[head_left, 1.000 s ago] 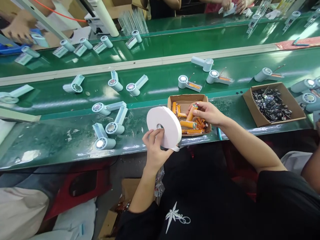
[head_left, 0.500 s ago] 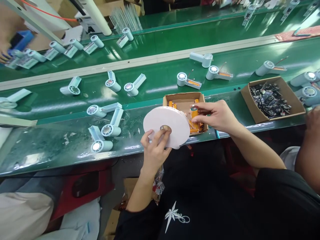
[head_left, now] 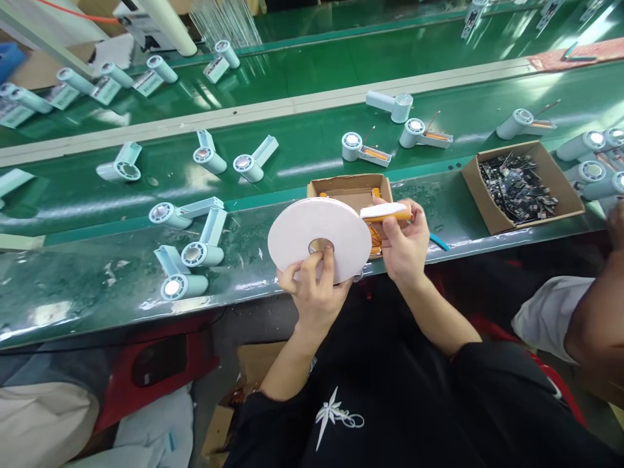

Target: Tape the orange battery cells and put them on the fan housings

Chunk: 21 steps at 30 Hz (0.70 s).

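Observation:
My left hand (head_left: 316,289) grips a white roll of tape (head_left: 297,227) by its core, with fingertips in the centre hole. In my right hand (head_left: 407,244) is an orange cylindrical battery (head_left: 402,214), held roughly level between thumb and fingers. A white strip (head_left: 380,210) lies along the battery's upper side, and its left end is close to the roll's right edge. Behind the roll stands a small cardboard box (head_left: 348,183) with more orange batteries (head_left: 375,244) inside, partly hidden by the roll and my right hand.
A cardboard box of small circuit boards (head_left: 519,188) stands to the right. Several light-blue fan housings (head_left: 182,286) lie at the left, others along the green conveyor (head_left: 302,143). A teal strip (head_left: 439,242) lies by the bench edge. Another person's arm (head_left: 597,299) is at far right.
My right hand has turned the battery from upright to level and brought it beside the roll; a white strip now shows on it. The roll has tilted flatter.

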Tool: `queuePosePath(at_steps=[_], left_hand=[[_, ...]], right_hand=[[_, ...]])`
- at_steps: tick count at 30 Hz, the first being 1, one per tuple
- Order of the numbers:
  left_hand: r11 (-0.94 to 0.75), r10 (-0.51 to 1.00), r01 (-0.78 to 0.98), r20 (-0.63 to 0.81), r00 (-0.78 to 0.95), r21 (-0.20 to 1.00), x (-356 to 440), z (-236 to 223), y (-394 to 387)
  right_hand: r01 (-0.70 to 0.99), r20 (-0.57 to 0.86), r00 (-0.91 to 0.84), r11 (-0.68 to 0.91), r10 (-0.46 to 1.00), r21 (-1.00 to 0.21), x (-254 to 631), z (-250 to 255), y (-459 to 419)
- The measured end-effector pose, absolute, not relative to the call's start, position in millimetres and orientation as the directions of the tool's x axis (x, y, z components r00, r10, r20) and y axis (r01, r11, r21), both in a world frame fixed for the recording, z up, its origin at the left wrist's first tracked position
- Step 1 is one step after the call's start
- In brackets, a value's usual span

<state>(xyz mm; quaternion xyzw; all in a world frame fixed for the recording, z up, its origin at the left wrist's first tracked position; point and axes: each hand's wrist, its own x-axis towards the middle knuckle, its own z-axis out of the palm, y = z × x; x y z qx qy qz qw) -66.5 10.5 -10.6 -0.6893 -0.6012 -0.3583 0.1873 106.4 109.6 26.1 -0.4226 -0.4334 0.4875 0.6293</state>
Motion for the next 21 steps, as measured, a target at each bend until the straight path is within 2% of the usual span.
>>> queuePosePath(at_steps=[3,5,7,9,11,13,14,16,18,21], left_hand=[[-0.419,0.742,0.888,0.635,0.216,0.187,-65,-11,-15],[-0.552,0.752,0.805,0.548,0.367,0.218,-76,-7,-26],[-0.522,0.796,0.817,0.485,0.362,0.247,-93,-1,-15],[-0.388,0.875,0.884,0.404,0.265,0.261,-114,8,20],[-0.302,0.943,0.909,0.232,0.24,0.288,-134,20,67],[-0.292,0.956,0.9,0.061,0.288,0.322,-149,35,106],[-0.311,0.946,0.887,0.018,0.325,0.342,-153,43,119],[-0.375,0.92,0.848,0.034,0.391,0.374,-151,58,138],[-0.421,0.906,0.831,0.119,0.407,0.364,-133,70,157],[-0.431,0.901,0.871,0.167,0.401,0.234,-83,82,214]], right_hand=[[-0.07,0.113,0.185,0.128,0.976,-0.989,141,33,126],[0.036,0.125,0.28,0.119,0.952,-0.992,182,45,151],[0.046,0.162,0.339,0.155,0.927,-0.987,216,51,173],[-0.025,0.21,0.312,0.229,0.927,-0.973,233,46,182],[-0.122,0.242,0.269,0.282,0.932,-0.951,236,30,176],[-0.166,0.241,0.274,0.292,0.931,-0.942,240,12,157],[-0.156,0.237,0.304,0.293,0.923,-0.943,247,5,146],[-0.095,0.249,0.395,0.309,0.884,-0.946,270,-6,125],[-0.021,0.295,0.514,0.355,0.806,-0.935,299,-12,111],[0.031,0.333,0.628,0.404,0.704,-0.914,325,-17,111]])
